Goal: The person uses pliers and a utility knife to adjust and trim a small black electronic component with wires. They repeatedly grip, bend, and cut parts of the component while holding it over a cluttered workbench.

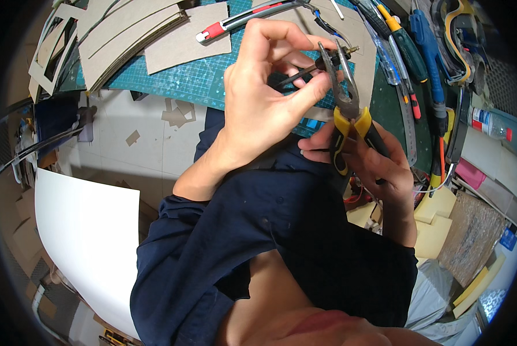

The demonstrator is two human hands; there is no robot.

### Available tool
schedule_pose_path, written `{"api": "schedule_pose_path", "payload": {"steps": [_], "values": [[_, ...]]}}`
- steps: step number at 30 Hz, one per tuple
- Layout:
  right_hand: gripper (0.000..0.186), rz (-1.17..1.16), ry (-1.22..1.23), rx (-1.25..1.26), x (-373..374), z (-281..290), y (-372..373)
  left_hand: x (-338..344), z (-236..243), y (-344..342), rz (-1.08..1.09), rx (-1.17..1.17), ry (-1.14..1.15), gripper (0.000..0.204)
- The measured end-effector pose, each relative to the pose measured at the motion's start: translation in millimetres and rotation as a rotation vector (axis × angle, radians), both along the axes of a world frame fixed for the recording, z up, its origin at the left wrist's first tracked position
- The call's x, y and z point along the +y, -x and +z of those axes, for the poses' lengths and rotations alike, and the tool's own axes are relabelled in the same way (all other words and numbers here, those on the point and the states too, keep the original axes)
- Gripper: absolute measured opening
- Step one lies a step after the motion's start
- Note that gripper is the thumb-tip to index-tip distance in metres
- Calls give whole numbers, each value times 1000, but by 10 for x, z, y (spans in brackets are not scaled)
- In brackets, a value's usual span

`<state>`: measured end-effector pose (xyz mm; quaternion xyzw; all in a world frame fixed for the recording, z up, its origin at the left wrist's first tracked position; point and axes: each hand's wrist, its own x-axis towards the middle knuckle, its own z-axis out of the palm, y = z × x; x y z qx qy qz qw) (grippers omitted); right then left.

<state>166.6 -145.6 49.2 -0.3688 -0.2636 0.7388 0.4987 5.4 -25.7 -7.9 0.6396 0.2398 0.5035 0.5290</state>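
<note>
In the upper middle, my left hand [270, 104] has thumb and fingers closed on a small black part [328, 60] with a dark rod [296, 78] and a brass-coloured tip [351, 50]. My right hand [385, 170], lower right, grips long-nose pliers [346, 118] with yellow-and-black handles. The pliers point upward, their jaws slightly apart at the small part, beside my left fingertips; whether they touch it I cannot tell. Both hands are above the front edge of a teal cutting mat [201, 87].
A red-and-silver cutter [229, 23], a flat board [172, 55] and curved cardboard pieces [126, 34] lie behind. Screwdrivers [405, 46], a blue glue gun [426, 60], goggles [457, 40] and a bottle [492, 124] crowd the right. A white sheet [85, 242] is at lower left.
</note>
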Motion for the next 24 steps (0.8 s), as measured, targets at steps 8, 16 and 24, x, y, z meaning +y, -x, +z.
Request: {"api": "schedule_pose_path", "payload": {"steps": [8, 16, 24], "values": [[44, 66, -32, -132, 7, -6, -43, -31, -4, -53, 88, -87, 40, 41], [50, 60, 68, -135, 11, 89, -34, -21, -25, -76, 107, -65, -29, 42], [45, 34, 50, -102, 61, 78, -34, -35, -25, -65, 126, -76, -37, 44]]}}
